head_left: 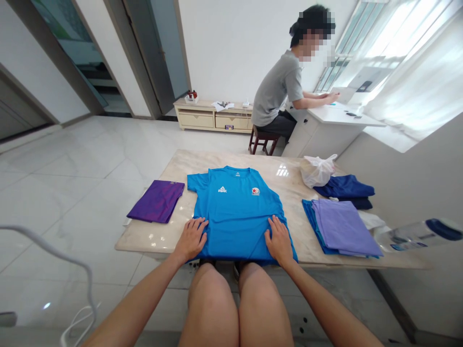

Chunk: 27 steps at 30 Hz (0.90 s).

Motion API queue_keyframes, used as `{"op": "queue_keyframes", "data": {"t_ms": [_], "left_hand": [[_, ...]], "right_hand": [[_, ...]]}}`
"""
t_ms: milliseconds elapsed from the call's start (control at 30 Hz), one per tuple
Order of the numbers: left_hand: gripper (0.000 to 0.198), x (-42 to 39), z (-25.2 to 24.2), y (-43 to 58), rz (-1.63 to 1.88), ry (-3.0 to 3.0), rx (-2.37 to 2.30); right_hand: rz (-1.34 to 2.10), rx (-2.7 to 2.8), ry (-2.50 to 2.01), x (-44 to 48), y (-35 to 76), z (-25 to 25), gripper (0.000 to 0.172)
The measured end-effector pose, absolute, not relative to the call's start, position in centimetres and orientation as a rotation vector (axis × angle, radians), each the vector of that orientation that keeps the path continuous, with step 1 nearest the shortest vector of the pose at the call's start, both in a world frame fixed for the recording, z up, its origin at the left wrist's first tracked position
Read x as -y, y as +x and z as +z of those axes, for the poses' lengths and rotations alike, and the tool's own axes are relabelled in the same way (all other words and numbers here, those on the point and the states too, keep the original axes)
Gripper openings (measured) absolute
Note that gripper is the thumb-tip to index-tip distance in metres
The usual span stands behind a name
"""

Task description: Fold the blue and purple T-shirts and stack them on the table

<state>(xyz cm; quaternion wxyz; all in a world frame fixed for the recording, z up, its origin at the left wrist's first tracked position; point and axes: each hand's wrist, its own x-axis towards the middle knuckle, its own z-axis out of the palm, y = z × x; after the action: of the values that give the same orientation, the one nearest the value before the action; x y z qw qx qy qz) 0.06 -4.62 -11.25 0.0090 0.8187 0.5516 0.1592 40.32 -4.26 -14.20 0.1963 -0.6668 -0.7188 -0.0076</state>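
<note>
A blue T-shirt (238, 207) lies front side up on the marble-topped table (159, 238), its neck pointing away from me. Its left-hand sleeve sticks out, while the right-hand sleeve does not show. The lower edge reaches the table's near edge. My left hand (191, 236) rests flat at the shirt's left side, fingers stretched out and partly on the cloth. On the right side, my right hand (279, 238) lies flat on the fabric with its fingers spread. Neither hand grips anything.
Left of the shirt lies a folded purple garment (157, 201). To the right are folded lilac and blue clothes (343, 226), dark blue clothes (347, 185), a white plastic bag (318, 169) and a clear bottle (415, 235). Beyond the table, a person (278, 86) sits at a white desk (336, 114).
</note>
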Motion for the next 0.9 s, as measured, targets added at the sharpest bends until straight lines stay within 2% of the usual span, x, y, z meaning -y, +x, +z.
{"op": "queue_keyframes", "data": {"t_ms": [600, 900], "left_hand": [[0.044, 4.65, -11.43, 0.15, 0.582, 2.571, -1.692], [0.046, 4.39, -11.57, 0.02, 0.538, 2.571, -1.702]], "right_hand": [[-0.041, 1.992, -1.795, 4.24, 40.51, -14.71, 0.057], [-0.009, 2.055, -1.895, 4.03, 40.47, -14.15, 0.06]]}}
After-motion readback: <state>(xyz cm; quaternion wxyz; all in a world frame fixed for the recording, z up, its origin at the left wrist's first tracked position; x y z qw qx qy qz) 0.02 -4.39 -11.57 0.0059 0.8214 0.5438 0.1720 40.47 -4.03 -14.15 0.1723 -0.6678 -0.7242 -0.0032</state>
